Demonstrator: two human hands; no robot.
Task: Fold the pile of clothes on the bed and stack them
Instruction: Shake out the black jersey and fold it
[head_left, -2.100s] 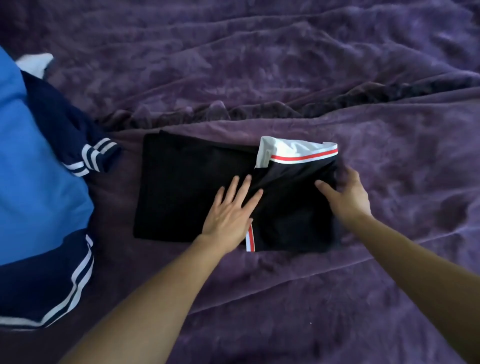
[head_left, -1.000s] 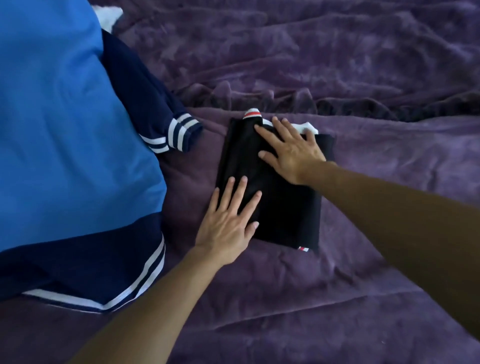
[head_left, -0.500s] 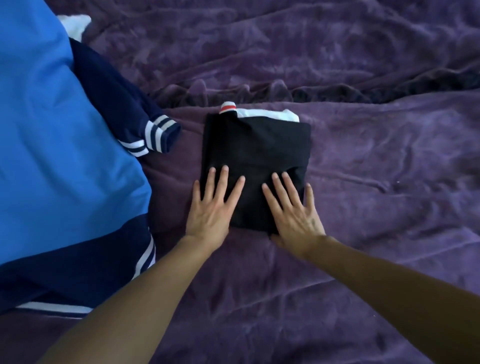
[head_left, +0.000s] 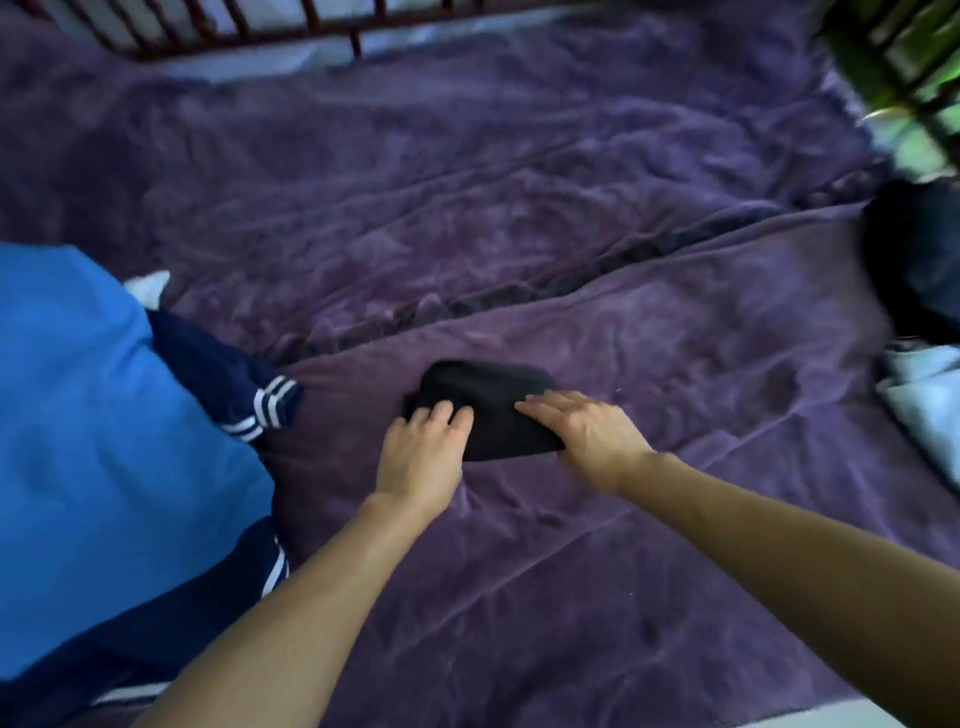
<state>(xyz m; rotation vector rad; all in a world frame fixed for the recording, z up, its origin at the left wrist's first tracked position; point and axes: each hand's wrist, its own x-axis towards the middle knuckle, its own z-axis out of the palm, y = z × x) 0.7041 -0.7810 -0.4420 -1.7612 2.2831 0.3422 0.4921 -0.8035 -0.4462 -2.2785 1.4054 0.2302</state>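
A small folded black garment (head_left: 491, 400) lies on the purple blanket (head_left: 519, 234) in the middle of the bed. My left hand (head_left: 423, 449) grips its left near edge, fingers curled onto the cloth. My right hand (head_left: 587, 431) holds its right near edge, fingers over the top and thumb side at the corner. The garment looks bunched and slightly raised at the near side. A blue top with navy, white-striped cuffs (head_left: 93, 415) is spread out at the left.
A dark garment (head_left: 914, 260) and white cloth (head_left: 930, 400) lie at the right edge of the bed. A dark wooden rail (head_left: 291, 21) runs along the far side. Green foliage behind bars (head_left: 898, 57) shows at the top right. The view is motion-blurred.
Both hands went from lying flat on the folded black garment to gripping its near edges. The garment now looks bunched, and the view has swung up and to the right.
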